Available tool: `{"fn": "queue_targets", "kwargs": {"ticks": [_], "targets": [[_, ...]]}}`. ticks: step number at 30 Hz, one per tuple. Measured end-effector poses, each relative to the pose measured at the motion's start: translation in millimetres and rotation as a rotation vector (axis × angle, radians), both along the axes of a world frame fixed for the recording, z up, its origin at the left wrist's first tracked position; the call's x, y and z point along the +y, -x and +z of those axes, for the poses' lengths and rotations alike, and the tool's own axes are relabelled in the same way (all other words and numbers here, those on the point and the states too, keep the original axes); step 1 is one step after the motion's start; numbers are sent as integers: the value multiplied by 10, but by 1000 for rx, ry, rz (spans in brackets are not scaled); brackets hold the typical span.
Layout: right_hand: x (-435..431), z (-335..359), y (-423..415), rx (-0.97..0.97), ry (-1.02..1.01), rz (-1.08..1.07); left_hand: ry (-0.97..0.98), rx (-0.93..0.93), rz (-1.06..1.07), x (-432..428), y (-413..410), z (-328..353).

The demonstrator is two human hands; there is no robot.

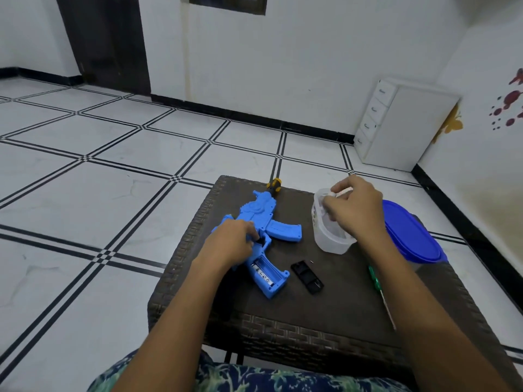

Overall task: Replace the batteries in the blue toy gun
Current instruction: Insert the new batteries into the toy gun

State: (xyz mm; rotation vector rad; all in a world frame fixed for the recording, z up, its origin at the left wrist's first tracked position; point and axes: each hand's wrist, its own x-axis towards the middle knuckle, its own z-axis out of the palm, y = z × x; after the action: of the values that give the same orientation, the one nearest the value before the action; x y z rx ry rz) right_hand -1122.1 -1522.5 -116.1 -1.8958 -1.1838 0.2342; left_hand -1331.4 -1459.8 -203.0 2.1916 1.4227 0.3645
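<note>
**Midway through the battery swap**

On the wicker table, the blue toy gun lies flat at nine o'clock, your left hand gripping it, likely to steady it. At two o'clock your right hand curls into the clear tub; whether it holds anything is unclear. The black cover lies at six; one battery shows.

One cam, on my head, wide-angle, lines bend twd the edges. Looks fwd & down over my lap onto the worktop, which sits close, lower centre-right. My forearms enter from the bottom edge. Tiled floor & white wall fill the far, upper part.
</note>
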Motion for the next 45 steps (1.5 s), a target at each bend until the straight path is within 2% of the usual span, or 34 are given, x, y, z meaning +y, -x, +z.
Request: {"fn": "queue_targets", "kwargs": {"ticks": [2,3,5,7,9,13,16,20,26,31,37,41,43,45], "targets": [[-325,-7,330,337,11,153,-12,7,-9,-9,-3,16],[-436,-110,464,397,58,198,-18,10,-20,-15,1,18],[-554,-378,652,315,149,223,-34,4,-45,-32,-1,24],[-550,-625,715,78,220,232,-35,-17,-55,-41,17,24],[-533,-757,712,-77,244,234,-17,-33,-63,-42,35,15],[-517,-824,752,-196,276,249,-2,-43,-74,-34,55,21],[-462,-806,795,-333,372,300,-12,-35,-70,-37,48,31],[-422,-790,727,-264,468,328,-11,-38,-69,-32,39,25],[-332,-799,683,162,482,125,-36,-35,-60,-42,4,31],[-209,-779,771,71,496,51,-52,-37,-30,-50,-32,35],[-387,-718,703,32,423,142,-101,1,15,-96,-81,36],[-578,-518,288,-126,308,-112,-121,3,32,-120,-102,37],[-657,-488,40,-183,373,-189,-120,-6,48,-119,-135,48],[-711,-534,-111,-129,483,-138,-126,-18,38,-122,-206,45]]}}
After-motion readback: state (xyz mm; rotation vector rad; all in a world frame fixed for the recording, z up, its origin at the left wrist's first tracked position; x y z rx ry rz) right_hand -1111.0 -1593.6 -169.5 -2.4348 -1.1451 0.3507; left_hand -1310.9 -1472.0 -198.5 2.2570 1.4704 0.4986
